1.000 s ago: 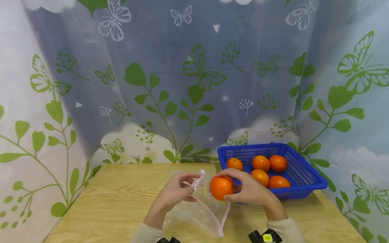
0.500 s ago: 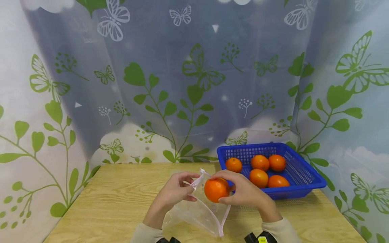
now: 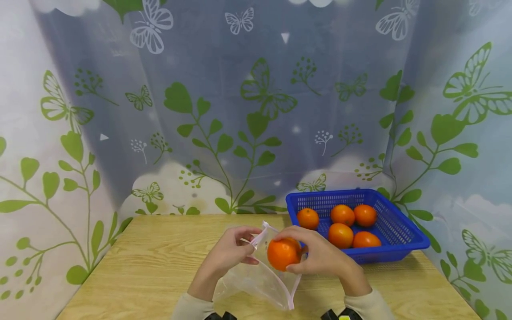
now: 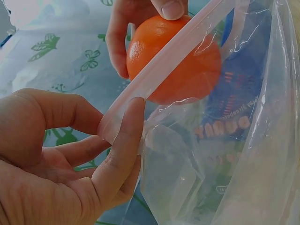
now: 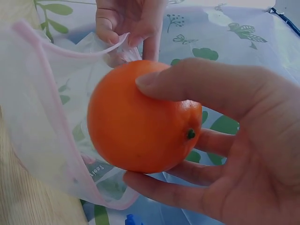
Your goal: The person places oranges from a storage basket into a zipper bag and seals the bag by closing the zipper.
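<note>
My left hand (image 3: 234, 249) pinches the pink zip edge of a clear zip-lock bag (image 3: 256, 284) between thumb and fingers. The bag's mouth stands spread apart, as the right wrist view shows. An orange (image 3: 283, 254) is gripped in my right hand (image 3: 322, 253), thumb on one side and fingers on the other. In the left wrist view the orange (image 4: 173, 61) lies partly behind the pink zip strip (image 4: 164, 65), its lower part seen through the plastic. In the right wrist view a small green stem end (image 5: 191, 134) shows on the orange, which is at the bag's mouth.
A blue plastic basket (image 3: 400, 222) with several oranges (image 3: 341, 235) stands on the right of the wooden table (image 3: 160, 258). Behind and at both sides hangs a cloth (image 3: 224, 111) printed with leaves and butterflies.
My right hand has carried the orange left and slightly down, away from the basket and into the bag's mouth. My left hand has kept its hold on the bag almost unmoved.
</note>
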Available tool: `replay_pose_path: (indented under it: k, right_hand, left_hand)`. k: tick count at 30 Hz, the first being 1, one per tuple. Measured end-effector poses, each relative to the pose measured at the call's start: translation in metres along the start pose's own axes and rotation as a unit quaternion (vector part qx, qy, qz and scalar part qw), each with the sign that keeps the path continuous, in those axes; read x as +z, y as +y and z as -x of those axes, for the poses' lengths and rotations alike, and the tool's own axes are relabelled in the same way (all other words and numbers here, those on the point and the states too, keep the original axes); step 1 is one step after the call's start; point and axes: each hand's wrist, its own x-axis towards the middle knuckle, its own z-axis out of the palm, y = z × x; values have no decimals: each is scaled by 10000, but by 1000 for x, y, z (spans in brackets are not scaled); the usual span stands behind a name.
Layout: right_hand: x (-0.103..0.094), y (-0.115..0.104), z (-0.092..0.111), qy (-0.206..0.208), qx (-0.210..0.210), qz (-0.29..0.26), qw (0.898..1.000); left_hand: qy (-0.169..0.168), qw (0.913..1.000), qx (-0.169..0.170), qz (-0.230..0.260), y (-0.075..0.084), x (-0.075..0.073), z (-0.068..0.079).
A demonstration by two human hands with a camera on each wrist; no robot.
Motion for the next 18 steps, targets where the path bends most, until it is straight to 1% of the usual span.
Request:
replay_pose_path:
  k: [5, 12, 18]
  right_hand:
    - [4, -1, -1, -215, 43, -157, 9996]
    - [8, -3, -3, -288, 43, 27, 9996]
    - [10, -2, -4, -339, 75, 63, 9994]
  left_hand:
    - [-6, 10000, -7, -12, 0, 0, 0]
    - [-81, 10000, -2, 13, 0, -2, 0]
    - [-83, 10000, 8, 5, 1, -1, 0]
